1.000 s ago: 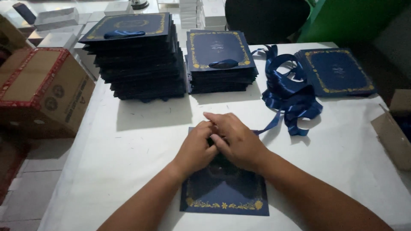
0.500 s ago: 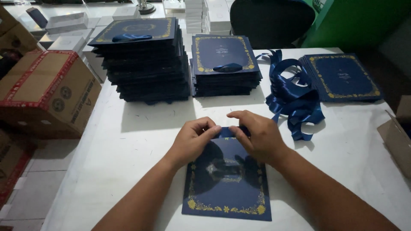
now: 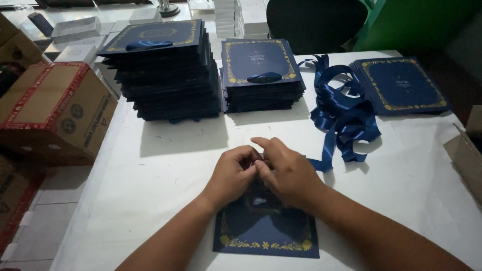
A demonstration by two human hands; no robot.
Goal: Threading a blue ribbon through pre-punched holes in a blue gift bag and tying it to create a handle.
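both hands, left (image 3: 232, 175) and right (image 3: 287, 173), pinch the top edge of the flat navy bag (image 3: 266, 228) on the table (image 3: 165, 165); it looks light, stiff and creasable, best held by that edge.

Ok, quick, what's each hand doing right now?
Left hand: fingers curled shut at the top edge of the blue card.
Right hand: pinching there too; what it grips is hidden.

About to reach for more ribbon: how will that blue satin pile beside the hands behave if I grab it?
The ribbon pile lies in loose, overlapping loops, so it is likely floppy and light. Its glossy sheen suggests it could slip through fingers. One strand trails toward the right hand, so pulling may drag tangled loops along.
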